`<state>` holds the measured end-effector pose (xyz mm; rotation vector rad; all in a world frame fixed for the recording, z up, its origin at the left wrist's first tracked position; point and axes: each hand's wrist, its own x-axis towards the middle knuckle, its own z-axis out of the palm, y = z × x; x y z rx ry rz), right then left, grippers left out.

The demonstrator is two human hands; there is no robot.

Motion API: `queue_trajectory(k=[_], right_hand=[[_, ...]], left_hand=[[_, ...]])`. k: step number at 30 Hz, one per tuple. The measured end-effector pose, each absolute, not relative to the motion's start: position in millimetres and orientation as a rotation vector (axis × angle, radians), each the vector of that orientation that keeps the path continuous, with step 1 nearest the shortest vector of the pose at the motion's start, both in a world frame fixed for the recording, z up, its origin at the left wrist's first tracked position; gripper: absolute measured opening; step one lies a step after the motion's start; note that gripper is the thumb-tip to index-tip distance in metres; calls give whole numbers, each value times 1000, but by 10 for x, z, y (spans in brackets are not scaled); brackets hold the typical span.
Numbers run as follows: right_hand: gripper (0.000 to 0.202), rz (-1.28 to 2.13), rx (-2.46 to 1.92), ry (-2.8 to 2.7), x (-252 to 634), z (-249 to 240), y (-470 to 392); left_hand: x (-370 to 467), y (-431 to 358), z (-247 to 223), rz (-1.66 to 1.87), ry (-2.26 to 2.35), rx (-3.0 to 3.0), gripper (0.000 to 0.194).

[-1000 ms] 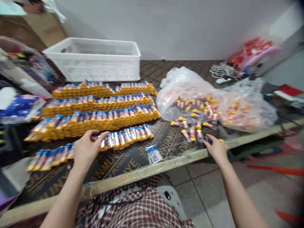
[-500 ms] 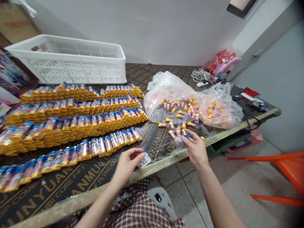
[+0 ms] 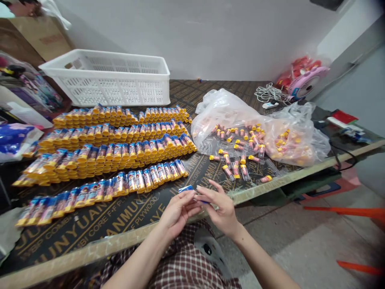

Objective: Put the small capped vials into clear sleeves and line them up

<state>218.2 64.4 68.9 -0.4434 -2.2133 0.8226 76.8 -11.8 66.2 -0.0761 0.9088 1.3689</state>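
A: What's changed?

B: The hands have drawn together. The left hand (image 3: pixel 179 214) pinches what looks like the flat blue-edged card (image 3: pixel 185 188), now off the worktop (image 3: pixel 198 170). The right hand (image 3: pixel 221 210) has something blue (image 3: pixel 204 202) at its fingers; I can't tell its grip.

A: Around them?

B: Glossy tubes (image 3: pixel 131 181), 4 rows, 10 o'clock; yellow-capped vials (image 3: pixel 227 172) by crinkled plastic (image 3: pixel 222 100), 1 o'clock.

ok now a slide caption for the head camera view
Two hands meet at the table's edge, between rows of yellow-capped tubes and a plastic bag.
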Motion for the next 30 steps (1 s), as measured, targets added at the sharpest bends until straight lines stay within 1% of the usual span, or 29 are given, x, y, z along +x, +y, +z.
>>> queue_trajectory(k=[1,3,4,6,8,10,12,15,17,18,20,22,24,27,30], right_hand=[[55,839,-407,-2276,2179,697,663],[65,856,-415,-2372,2197,707,772],[66,808,-468,-2393,2224,697,868],[55,563,-689,-2364,2307,632,1135],[42,188,-1043,-2283,2408,513,1444],[39,-26,-1268,-2425,2494,382,1704],[40,-96,-1357,-2556,2543,293,1857],[45,-83,-1369,-2606,2534,288,1888],[53,28,-1346,-2579,2481,354,1820],[57,158,-1311,-2545,2443,396,1769],[61,528,-1205,-2408,2350,482,1635],[53,904,-1088,-2223,2246,549,1470],[39,1149,-1019,-2055,2146,589,1290],[24,1293,-993,-1905,2031,611,1042],[19,1319,-963,-1856,1969,626,851]], left_hand=[[750,-117,655,1404,942,-101,19],[698,-117,637,1458,1016,-133,23],[664,-123,627,1479,1054,-132,26],[584,-149,606,1523,1123,-99,30],[504,-188,585,1564,1181,-60,29],[437,-226,567,1586,1225,-47,24],[389,-254,556,1587,1249,-55,20],[356,-291,567,1555,1253,-41,22],[356,-315,593,1530,1246,-3,22],[360,-326,608,1518,1241,20,22],[372,-339,634,1519,1218,58,25],[383,-340,647,1544,1189,64,32],[381,-336,649,1585,1185,15,34],[347,-340,649,1631,1223,-85,25],[299,-361,660,1680,1203,-89,19]])
